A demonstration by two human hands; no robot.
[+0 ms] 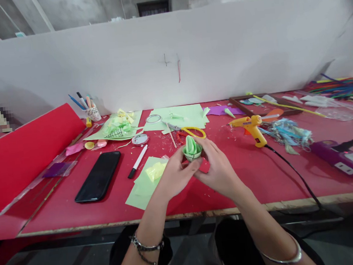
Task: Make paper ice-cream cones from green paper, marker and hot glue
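Red surface [220, 203], pale partition [110, 64] along its back. Left hand [178, 172] and right hand [213, 158]: both curled inward, fingers closed around a small pale-green cup [190, 156] from opposite sides, thumbs at its near side. Cup lies directly between the hands, neither clearly nearer; mouth up, axis roughly upright (base hidden by the hands, so contact beneath cannot be told). Folded green paper [192, 145] stands in the cup, its folds above the rim; whether a fingertip touches them, cannot tell. Just behind the cup: scissors [179, 128], yellow handles toward it. Left of the cup: green sheets [138, 194] bearing a yellow piece [155, 171]; farther left, white marker [138, 161], then black phone [98, 176]. Right of the cup and farther back: yellow glue gun [257, 132].
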